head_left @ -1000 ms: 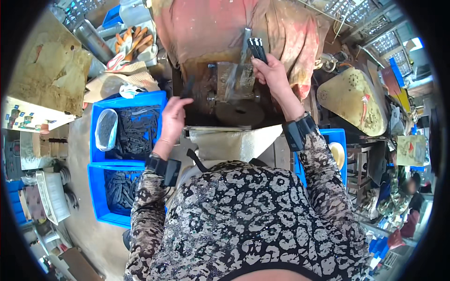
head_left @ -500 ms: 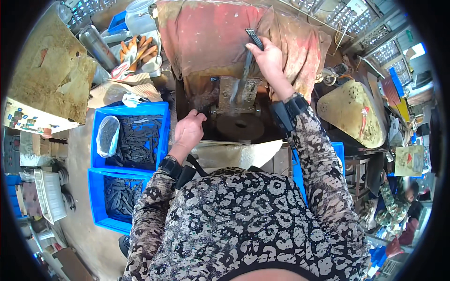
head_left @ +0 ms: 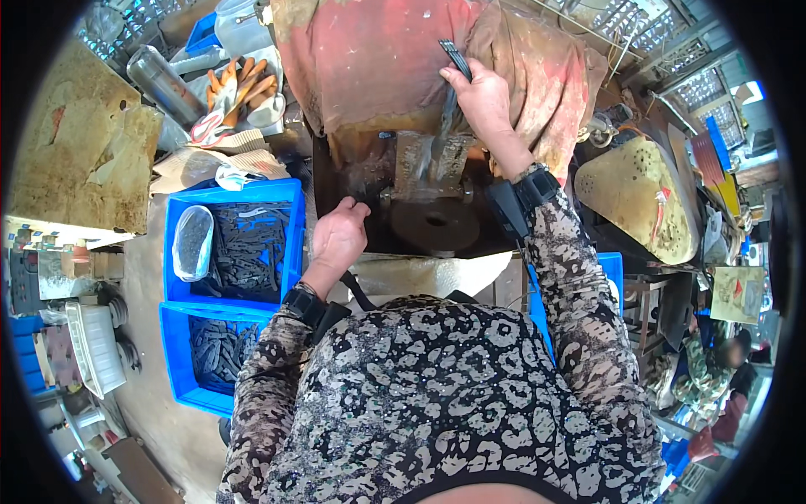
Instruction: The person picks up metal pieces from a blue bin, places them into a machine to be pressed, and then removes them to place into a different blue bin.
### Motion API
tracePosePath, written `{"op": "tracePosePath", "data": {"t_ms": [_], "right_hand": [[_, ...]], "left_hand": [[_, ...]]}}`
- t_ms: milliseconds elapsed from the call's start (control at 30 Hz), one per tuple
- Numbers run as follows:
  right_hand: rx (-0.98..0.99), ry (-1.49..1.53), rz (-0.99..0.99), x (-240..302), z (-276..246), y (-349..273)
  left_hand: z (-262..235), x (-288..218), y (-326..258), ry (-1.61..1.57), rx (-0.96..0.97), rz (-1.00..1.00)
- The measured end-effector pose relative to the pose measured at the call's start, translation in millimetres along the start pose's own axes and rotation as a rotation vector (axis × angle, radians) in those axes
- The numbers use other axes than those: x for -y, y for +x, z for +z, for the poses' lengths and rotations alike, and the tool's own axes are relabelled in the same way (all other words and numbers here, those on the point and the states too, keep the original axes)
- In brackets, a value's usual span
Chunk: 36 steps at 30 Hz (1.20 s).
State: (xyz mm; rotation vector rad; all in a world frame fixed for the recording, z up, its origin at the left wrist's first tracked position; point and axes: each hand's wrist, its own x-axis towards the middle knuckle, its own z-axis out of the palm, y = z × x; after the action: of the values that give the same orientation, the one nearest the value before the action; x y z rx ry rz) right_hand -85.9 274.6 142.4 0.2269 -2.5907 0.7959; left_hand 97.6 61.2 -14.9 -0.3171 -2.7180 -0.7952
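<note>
My right hand [head_left: 485, 99] is closed round a dark, narrow, flat strip-like piece [head_left: 454, 55] with pale lines at its upper end. Below it, a stream of water [head_left: 445, 118] runs onto a wet metal plate [head_left: 411, 164]. In front of that plate lies a brown, round wheel [head_left: 403, 225] with a hole in its middle. My left hand [head_left: 337, 237] is at the wheel's left side, its fingers curled together; anything they may hold is hidden. A stained reddish cloth [head_left: 378, 67] hangs over the machine behind the plate.
Two blue bins stand at left: the far bin [head_left: 176, 290] and near bin [head_left: 179, 370], both with many dark strips. A clear plastic tub [head_left: 193, 244] sits in the far one. Orange-and-white gloves [head_left: 239, 92] lie beyond. A perforated yellowish panel [head_left: 638, 197] is at right.
The view has shifted slightly. My right hand still grips the dark piece above the water, and my left hand keeps its place by the wheel.
</note>
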Motion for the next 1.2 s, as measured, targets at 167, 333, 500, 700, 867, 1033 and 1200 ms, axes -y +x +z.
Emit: {"op": "tracePosePath", "data": {"t_ms": [167,333,500,700,867,1033,1200], "right_hand": [[-0.026,-0.033,-0.031,-1.3,-0.3,1.2],[-0.028,-0.034,-0.061,-5.1,-0.6,2.3],[-0.063,-0.073,-0.090,-9.3,1.0,4.9],[-0.016,-0.013,-0.069,-17.9,3.3,9.6],[-0.006,0.096,-0.098,-21.9,6.6,13.1],[0.008,0.074,-0.102,-25.2,3.7,13.9],[0.031,0.089,-0.102,-26.5,2.2,14.8]], "left_hand": [[0.1,-4.7,1.4,-0.003,0.011,-0.026],[-0.3,-6.6,0.2,-0.012,-0.029,-0.031],[3.1,-8.0,0.9,-0.009,-0.006,-0.050],[7.2,-5.9,0.3,0.040,0.018,-0.048],[9.6,-4.4,-1.9,0.082,0.019,-0.064],[13.4,-6.5,-3.5,0.072,0.030,-0.082],[14.2,-7.5,-5.0,0.094,0.009,-0.078]]}}
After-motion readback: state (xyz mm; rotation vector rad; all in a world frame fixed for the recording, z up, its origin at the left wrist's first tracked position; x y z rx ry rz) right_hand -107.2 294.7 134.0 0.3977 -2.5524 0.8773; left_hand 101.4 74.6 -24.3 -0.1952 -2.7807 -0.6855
